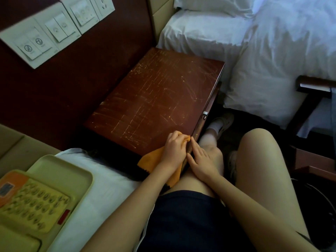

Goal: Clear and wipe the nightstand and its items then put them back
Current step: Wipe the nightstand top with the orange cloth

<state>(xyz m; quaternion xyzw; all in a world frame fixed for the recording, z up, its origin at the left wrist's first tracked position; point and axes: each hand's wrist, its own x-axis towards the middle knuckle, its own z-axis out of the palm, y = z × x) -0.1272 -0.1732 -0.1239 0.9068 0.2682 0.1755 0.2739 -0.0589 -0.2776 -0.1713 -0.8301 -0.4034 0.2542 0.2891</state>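
The nightstand [154,91] sits wedged in. The dark wall panel with its switch plates [45,31] closes it off from nine to eleven o'clock. A white bed [272,51] presses against its twelve-to-one side. A second mattress [109,182] butts against its seven o'clock edge. That mattress carries a pale tray [60,164] with a telephone [32,202] on it. Only the front edge, running from two o'clock down to five, faces open floor, and the seated person's knees crowd it. The scratched top lies open to view from the hands up to the far corner.

At the five o'clock corner the left hand [174,150] has its fingers curled tight round a bunched orange cloth [151,160], knuckles up, pressing it to the wood. The rest of the cloth trails off the near edge under the wrist. Just beside it, the right hand [201,160] lies flat with straight fingers along the front edge, holding nothing, its heel over the knee.
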